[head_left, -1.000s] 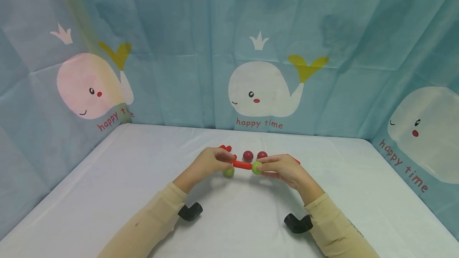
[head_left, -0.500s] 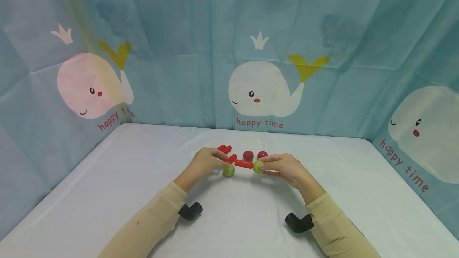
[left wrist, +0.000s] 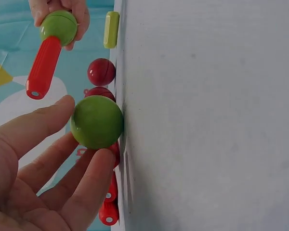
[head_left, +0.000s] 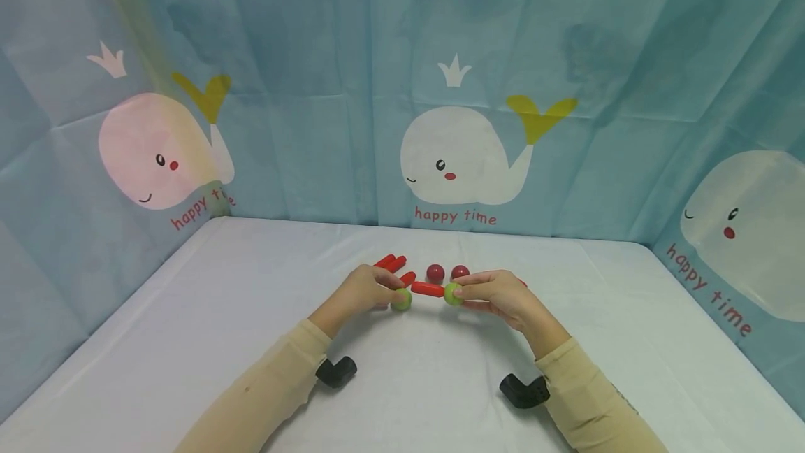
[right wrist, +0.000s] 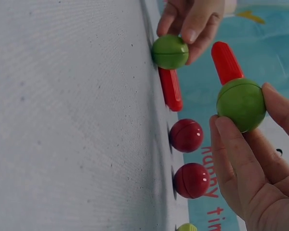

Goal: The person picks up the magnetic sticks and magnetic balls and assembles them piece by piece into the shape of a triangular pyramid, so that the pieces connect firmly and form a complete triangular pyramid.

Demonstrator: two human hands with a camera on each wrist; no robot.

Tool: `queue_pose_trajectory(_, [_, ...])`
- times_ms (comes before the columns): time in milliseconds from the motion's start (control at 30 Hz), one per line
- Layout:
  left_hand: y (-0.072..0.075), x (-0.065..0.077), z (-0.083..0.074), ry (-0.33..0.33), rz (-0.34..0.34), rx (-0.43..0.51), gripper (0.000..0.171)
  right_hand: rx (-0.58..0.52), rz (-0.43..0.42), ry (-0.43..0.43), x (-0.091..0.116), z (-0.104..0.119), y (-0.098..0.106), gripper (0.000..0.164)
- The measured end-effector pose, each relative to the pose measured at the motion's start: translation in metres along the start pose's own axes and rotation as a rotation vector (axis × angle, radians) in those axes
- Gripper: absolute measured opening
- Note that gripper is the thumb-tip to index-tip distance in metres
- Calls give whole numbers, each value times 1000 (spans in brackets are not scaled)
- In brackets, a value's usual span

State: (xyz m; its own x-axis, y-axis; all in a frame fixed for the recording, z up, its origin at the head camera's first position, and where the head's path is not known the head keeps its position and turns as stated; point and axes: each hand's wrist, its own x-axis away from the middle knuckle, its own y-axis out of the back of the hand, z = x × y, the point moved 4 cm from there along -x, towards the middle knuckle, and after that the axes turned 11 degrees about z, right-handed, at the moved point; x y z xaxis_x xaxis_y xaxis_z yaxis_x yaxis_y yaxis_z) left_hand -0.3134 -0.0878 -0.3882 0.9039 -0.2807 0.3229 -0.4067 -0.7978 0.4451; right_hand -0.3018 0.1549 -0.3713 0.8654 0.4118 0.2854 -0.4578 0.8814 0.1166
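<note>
My right hand [head_left: 503, 296] pinches a green ball [right wrist: 241, 105] between thumb and fingertips, held up off the white table. From that ball a red ribbed rod [right wrist: 227, 62] sticks out toward the left hand, its free end showing a pale round spot in the left wrist view. Lower and to the left, my left hand [head_left: 365, 290] has thumb and fingertips around a second green ball [left wrist: 97, 121], which sits at the tabletop. Just behind this ball lies a loose red rod [right wrist: 170, 89].
Two dark red balls [head_left: 435, 273] stand side by side behind the hands. More red rods [head_left: 391, 264] lie beyond the left hand. A yellow-green rod [left wrist: 111, 30] lies on the right side. Blue whale-print cloth [head_left: 302, 159] hangs behind the white table [head_left: 415, 383].
My left hand has let go of the red rod's free end and come down to the green ball on the table. The right hand keeps its ball and rod almost in place.
</note>
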Motion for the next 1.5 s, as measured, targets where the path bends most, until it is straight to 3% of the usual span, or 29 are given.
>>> queue_pose_trajectory(233, [-4,2,-3,0,43,-66,21,1,2,1,1,-1,0,37])
queue_pose_trajectory(700, [-10,6,-7,-70,163,-181,24,7,-1,-10,2,-1,1,38])
queue_pose_trajectory(1167, [-13,12,-10,-85,180,-252,27,23,-5,-4,2,1,1,38])
queue_pose_trajectory(1333, [-6,12,-9,-54,135,-220,28,20,4,4,1,1,1,38])
queue_pose_trajectory(1500, [8,9,-6,-6,94,-102,27,19,4,6,1,0,1,37])
